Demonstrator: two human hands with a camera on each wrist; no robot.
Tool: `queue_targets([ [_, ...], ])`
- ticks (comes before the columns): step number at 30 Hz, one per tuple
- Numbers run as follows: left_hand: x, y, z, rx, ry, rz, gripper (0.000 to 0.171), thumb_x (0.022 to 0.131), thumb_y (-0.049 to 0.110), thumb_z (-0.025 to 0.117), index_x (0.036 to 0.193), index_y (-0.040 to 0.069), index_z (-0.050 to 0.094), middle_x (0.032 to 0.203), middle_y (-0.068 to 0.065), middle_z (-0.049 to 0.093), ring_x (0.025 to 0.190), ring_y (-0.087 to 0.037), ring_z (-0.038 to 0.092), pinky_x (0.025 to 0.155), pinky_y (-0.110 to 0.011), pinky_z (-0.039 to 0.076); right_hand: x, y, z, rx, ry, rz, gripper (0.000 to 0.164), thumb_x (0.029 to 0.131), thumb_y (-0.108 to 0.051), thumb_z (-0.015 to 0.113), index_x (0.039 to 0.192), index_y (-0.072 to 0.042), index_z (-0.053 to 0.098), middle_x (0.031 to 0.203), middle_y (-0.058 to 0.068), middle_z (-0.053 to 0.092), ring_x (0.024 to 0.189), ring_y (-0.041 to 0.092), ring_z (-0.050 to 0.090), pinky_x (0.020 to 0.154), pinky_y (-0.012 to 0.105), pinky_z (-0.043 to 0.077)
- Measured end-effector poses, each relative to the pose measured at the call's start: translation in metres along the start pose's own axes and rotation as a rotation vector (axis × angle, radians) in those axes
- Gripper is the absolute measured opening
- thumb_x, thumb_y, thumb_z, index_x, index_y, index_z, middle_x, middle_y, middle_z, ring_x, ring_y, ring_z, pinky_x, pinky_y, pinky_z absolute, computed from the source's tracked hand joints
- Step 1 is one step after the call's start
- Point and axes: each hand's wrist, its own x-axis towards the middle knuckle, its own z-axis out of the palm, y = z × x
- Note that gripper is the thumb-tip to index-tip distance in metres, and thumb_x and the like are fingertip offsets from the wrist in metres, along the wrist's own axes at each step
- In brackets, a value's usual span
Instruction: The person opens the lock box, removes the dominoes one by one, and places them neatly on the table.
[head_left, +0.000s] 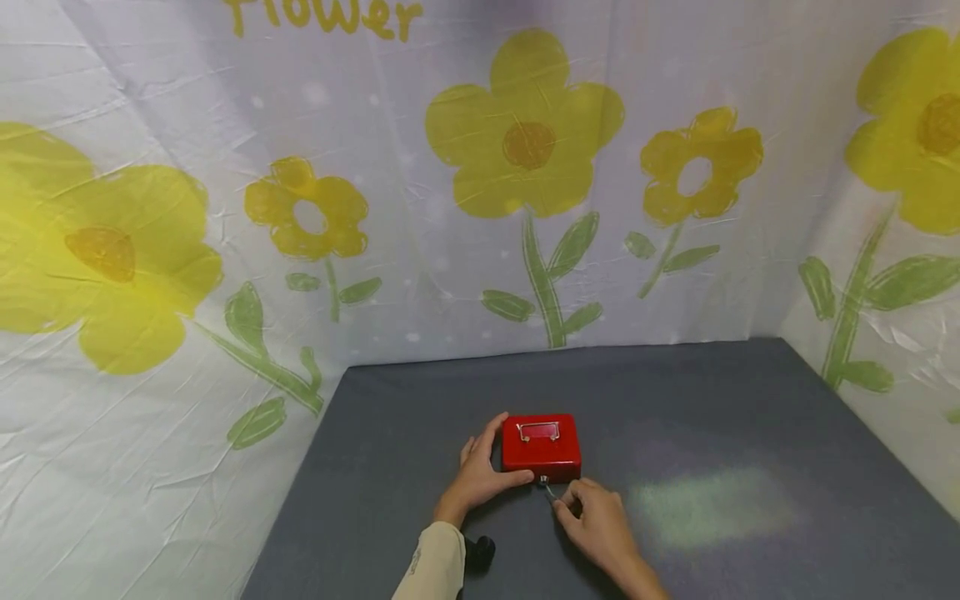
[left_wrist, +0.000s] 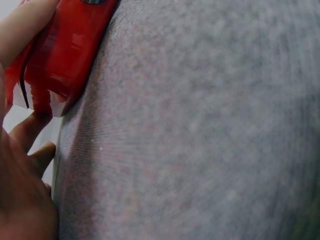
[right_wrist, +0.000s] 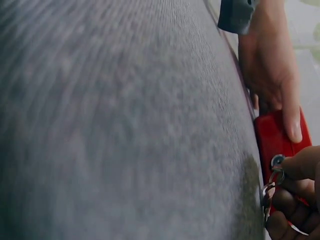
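Note:
A small red cash box [head_left: 542, 458] with a folded metal carry handle [head_left: 540, 431] on its lid rests on the dark table. My left hand [head_left: 480, 472] grips it at the left, thumb across the front and a finger reaching the back corner. On the front is a round silver lock [right_wrist: 277, 160]. My right hand [head_left: 597, 517] pinches a key at that lock between thumb and forefinger; the fingers hide most of the key. Metal key rings [right_wrist: 268, 192] dangle below the pinch in the right wrist view.
The dark grey tabletop [head_left: 405, 417] extends around the box. White sheets with painted yellow flowers [head_left: 525, 125] hang behind and at both sides. A black wrist-camera mount [head_left: 480, 552] sits by the left sleeve [head_left: 435, 562].

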Motion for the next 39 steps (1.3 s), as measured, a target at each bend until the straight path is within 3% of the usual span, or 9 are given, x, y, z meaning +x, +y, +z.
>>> queue_targets([
  [4, 0.000, 0.000, 0.001, -0.001, 0.003, -0.003, 0.102, 0.070, 0.060, 0.086, 0.154, 0.050, 0.029, 0.166, 0.002, 0.034, 0.155, -0.046, 0.007, 0.116, -0.076, 0.016, 0.000, -0.003, 0.004, -0.025, -0.009, 0.027, 0.032, 0.085, -0.017, 0.081, 0.064, -0.025, 0.058, 0.065, -0.015, 0.050, 0.057, -0.001, 0.038, 0.074, 0.034, 0.035],
  [16, 0.002, 0.000, 0.001, 0.001, 0.005, 0.018, 0.102, 0.071, 0.058, 0.086, 0.155, 0.047, 0.029, 0.166, -0.001, 0.035, 0.154, -0.047, 0.008, 0.116, -0.076, 0.016, 0.001, -0.009, 0.006, -0.065, -0.014, 0.050, 0.026, 0.086, -0.018, 0.080, 0.068, -0.022, 0.061, 0.069, -0.012, 0.055, 0.060, 0.002, 0.040, 0.071, 0.034, 0.030],
  [24, 0.001, 0.001, 0.000, 0.001, 0.006, 0.026, 0.102, 0.071, 0.056, 0.085, 0.156, 0.047, 0.029, 0.165, 0.000, 0.035, 0.155, -0.046, 0.007, 0.117, -0.075, 0.014, 0.000, -0.010, 0.009, -0.057, -0.011, 0.030, 0.024, 0.084, -0.019, 0.082, 0.070, -0.023, 0.064, 0.072, -0.013, 0.058, 0.061, 0.001, 0.041, 0.071, 0.034, 0.032],
  [32, -0.001, 0.004, -0.001, -0.013, 0.009, 0.014, 0.102, 0.070, 0.057, 0.086, 0.155, 0.046, 0.030, 0.166, -0.001, 0.036, 0.154, -0.048, 0.007, 0.115, -0.077, 0.015, 0.000, -0.011, 0.015, -0.021, 0.032, 0.031, 0.023, 0.082, -0.018, 0.085, 0.071, -0.024, 0.066, 0.075, -0.013, 0.062, 0.067, 0.003, 0.053, 0.076, 0.036, 0.037],
  [39, -0.001, 0.003, 0.001, -0.020, 0.018, 0.009, 0.102, 0.070, 0.056, 0.086, 0.155, 0.045, 0.031, 0.165, -0.003, 0.035, 0.153, -0.048, 0.007, 0.114, -0.078, 0.016, 0.000, -0.015, 0.015, -0.004, 0.044, 0.041, 0.022, 0.083, -0.018, 0.084, 0.072, -0.024, 0.066, 0.074, -0.012, 0.060, 0.062, 0.001, 0.044, 0.075, 0.036, 0.040],
])
